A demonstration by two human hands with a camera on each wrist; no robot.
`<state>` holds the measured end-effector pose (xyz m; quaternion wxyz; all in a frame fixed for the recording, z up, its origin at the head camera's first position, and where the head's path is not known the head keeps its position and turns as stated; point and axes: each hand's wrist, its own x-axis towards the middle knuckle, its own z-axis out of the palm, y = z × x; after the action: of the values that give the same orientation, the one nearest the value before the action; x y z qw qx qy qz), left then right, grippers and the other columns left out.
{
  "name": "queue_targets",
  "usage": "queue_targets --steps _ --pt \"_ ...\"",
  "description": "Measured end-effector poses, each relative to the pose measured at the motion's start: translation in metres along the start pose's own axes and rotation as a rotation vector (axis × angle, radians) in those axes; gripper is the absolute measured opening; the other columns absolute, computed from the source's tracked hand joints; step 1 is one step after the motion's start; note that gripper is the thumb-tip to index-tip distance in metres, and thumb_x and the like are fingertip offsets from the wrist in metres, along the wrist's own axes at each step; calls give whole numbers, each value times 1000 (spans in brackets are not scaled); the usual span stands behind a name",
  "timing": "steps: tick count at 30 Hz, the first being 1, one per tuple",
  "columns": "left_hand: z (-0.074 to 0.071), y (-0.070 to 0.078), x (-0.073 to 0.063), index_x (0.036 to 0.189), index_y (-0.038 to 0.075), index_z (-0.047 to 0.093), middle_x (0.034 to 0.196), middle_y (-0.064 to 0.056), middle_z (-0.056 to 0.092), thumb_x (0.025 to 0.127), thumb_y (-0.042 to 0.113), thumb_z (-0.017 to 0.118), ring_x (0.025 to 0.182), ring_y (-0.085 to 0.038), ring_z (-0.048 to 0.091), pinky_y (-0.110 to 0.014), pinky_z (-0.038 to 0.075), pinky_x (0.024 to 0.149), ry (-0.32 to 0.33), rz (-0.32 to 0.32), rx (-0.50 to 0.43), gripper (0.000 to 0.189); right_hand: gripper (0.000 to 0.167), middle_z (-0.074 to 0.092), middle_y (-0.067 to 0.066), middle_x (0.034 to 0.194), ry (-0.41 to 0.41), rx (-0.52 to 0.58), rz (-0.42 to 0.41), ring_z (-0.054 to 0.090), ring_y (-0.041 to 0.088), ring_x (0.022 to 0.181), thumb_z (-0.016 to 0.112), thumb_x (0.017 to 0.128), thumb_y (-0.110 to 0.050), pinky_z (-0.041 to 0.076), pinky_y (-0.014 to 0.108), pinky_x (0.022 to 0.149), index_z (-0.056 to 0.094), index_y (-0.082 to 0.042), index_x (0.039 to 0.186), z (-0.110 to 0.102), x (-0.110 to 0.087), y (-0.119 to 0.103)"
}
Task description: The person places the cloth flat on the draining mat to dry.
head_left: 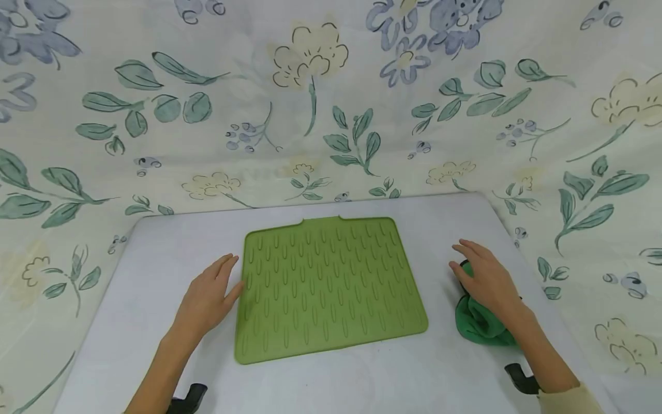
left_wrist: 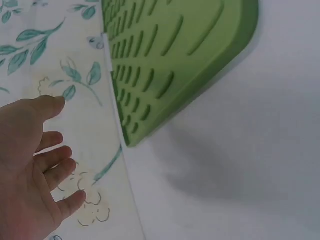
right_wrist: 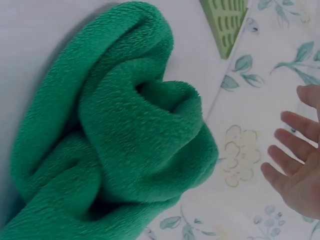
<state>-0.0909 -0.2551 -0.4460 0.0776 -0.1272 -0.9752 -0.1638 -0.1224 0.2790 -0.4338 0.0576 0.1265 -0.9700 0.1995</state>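
A green ridged drying mat lies flat in the middle of the white table. My left hand hovers by its left edge, fingers relaxed and holding nothing; the left wrist view shows that hand with loosely bent fingers beside the mat. On the right, a crumpled green cloth rests on the table, partly hidden under my right hand in the head view. In the right wrist view the hand is spread, with a gap between it and the fuzzy cloth.
The white tabletop extends around the mat. Behind it hangs a floral-patterned fabric, which also shows along both sides. Black wrist-camera mounts stick out below the wrists.
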Motion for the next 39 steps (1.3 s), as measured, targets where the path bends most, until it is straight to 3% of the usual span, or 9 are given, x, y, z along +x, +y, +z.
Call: queue_targets --steps 12,17,28,39 --pt "34 -2 -13 143 -16 39 145 -34 40 98 14 64 130 -50 42 -60 37 106 -63 -3 2 59 42 46 27 144 -9 44 68 39 47 133 60 102 -20 36 65 103 57 5 134 1 -21 11" --pt "44 -1 -20 146 -16 34 149 -34 34 100 16 60 135 -51 36 -61 34 108 -76 -44 7 61 43 46 26 144 -6 61 79 39 48 133 58 103 -24 36 67 102 56 4 136 3 -31 16" --pt "62 -1 -33 150 -13 27 156 -30 26 105 23 53 141 -49 27 -66 28 110 -116 -114 15 64 44 45 27 145 -8 104 93 37 50 133 57 104 -26 35 68 102 55 3 137 6 -45 24" --pt "68 -3 -32 150 -17 22 156 -35 20 105 28 50 142 -50 21 -66 25 111 -126 -136 22 69 49 43 35 143 65 219 93 38 55 130 60 102 -20 34 70 101 49 7 141 9 -65 44"
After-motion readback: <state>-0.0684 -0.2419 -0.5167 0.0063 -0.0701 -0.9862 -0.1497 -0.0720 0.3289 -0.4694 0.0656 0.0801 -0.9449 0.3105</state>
